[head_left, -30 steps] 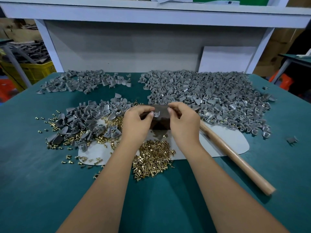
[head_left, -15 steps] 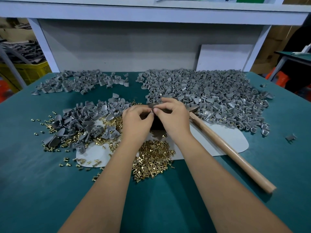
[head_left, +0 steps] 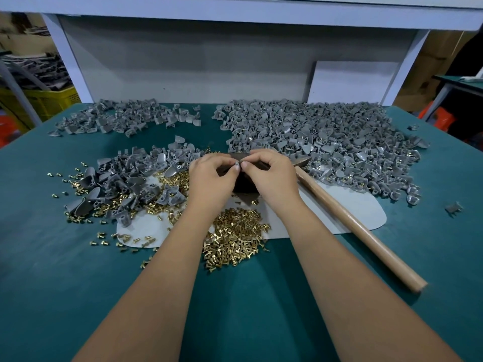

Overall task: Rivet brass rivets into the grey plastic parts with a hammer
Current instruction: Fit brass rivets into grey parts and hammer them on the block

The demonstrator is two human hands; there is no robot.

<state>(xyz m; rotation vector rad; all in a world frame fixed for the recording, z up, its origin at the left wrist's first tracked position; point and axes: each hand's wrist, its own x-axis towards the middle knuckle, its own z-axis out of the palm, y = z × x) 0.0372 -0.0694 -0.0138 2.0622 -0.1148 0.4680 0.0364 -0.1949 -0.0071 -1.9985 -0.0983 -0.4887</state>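
My left hand [head_left: 211, 176] and my right hand [head_left: 271, 176] meet fingertip to fingertip over a dark metal block [head_left: 243, 185]. Between them they pinch one small grey plastic part [head_left: 236, 165]; whether a rivet is in it I cannot tell. A heap of brass rivets [head_left: 235, 236] lies just in front of the block. Loose grey plastic parts [head_left: 136, 178] mixed with rivets are piled to the left. The hammer [head_left: 347, 218] lies on the table to the right of my right hand, wooden handle pointing toward me, untouched.
A large heap of grey parts [head_left: 326, 142] fills the back right, a smaller one [head_left: 125, 118] the back left. A pale mat [head_left: 366, 212] lies under the work spot on the green table [head_left: 78, 283]. A white board [head_left: 350, 82] leans at the back.
My two hands have drawn together over the block, from apart at its sides to fingertips touching on the small grey part. The hammer has not moved.
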